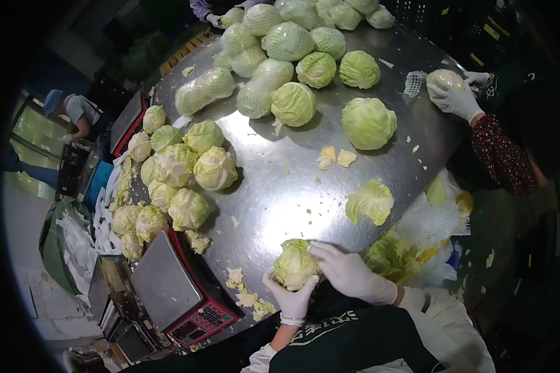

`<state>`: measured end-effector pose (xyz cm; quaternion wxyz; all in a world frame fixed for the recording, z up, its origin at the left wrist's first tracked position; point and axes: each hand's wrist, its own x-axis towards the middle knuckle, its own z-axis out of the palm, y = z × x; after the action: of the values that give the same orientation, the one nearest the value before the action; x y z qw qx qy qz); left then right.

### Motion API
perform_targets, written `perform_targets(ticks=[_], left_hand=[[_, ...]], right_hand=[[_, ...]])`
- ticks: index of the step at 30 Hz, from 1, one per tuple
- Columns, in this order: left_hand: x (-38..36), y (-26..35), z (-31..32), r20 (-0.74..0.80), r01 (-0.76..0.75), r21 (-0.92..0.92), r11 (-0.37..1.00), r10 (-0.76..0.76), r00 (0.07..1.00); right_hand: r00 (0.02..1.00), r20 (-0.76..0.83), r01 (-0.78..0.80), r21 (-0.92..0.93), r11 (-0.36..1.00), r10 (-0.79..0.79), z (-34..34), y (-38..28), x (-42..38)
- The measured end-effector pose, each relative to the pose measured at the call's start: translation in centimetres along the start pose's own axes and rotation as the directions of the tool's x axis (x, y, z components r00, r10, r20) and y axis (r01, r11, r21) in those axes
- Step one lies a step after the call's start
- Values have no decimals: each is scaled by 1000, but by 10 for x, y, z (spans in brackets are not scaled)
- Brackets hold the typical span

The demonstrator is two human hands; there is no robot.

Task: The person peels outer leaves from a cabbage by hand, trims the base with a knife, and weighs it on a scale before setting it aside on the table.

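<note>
At the table's near edge, my gloved left hand (291, 301) cups a small pale-green cabbage (294, 263) from below, thumb and fingers around its lower part. My gloved right hand (353, 273) is closed at the cabbage's right side, fingertips right at its upper edge. A small pale strip shows by those fingertips; I cannot tell whether it is a tool or a leaf. Left of the cabbage lie cut stem and leaf scraps (246, 297). A loose cabbage leaf (371, 202) rests farther up the steel table (261, 168).
Bare cabbages (174, 165) are heaped at left, and net-wrapped cabbages (287, 41) at the far side. A red-edged scale (168, 280) sits at lower left. Leaf waste (389, 255) fills a bag beyond the right edge. A co-worker's gloved hand (457, 101) holds a wrapped cabbage.
</note>
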<state>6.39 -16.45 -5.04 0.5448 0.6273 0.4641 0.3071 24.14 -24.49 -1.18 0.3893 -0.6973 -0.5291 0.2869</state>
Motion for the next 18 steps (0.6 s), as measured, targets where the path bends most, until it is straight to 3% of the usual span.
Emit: perform_targets(ticks=[1, 2, 5, 7, 8, 10, 15, 17, 18], left_hand=[[1, 1, 0, 10, -37, 40, 999, 36, 999], [1, 1, 0, 13, -38, 39, 999, 37, 999], [3, 3, 0, 15, -9, 4, 1000, 9, 1000], [3, 5, 2, 29, -51, 70, 996, 49, 998], [2, 5, 2, 29, -51, 70, 996, 49, 998], [3, 2, 3, 18, -57, 89, 994, 56, 998], [2, 6, 11, -4, -30, 87, 996, 30, 1000], [3, 7, 12, -16, -39, 98, 994, 40, 999], [3, 3, 11, -8, -57, 124, 991, 58, 998]], right_hand=[[986, -159, -29, 181, 983, 58, 4, 17, 5], [974, -38, -185, 445, 876, 225, -5, 23, 10], [991, -2, -128, 336, 933, 136, -9, 30, 11], [1000, -14, 23, -76, 997, -24, -7, 6, 2], [1000, -14, 23, -77, 997, -24, -11, -8, -2], [985, 137, -94, -105, 990, 109, -13, -28, -9], [986, 103, -108, -184, 977, 128, 1, -17, -10], [990, -56, -132, 7, 991, 132, 7, -2, -3], [989, -60, -132, 7, 991, 132, 7, 3, -4]])
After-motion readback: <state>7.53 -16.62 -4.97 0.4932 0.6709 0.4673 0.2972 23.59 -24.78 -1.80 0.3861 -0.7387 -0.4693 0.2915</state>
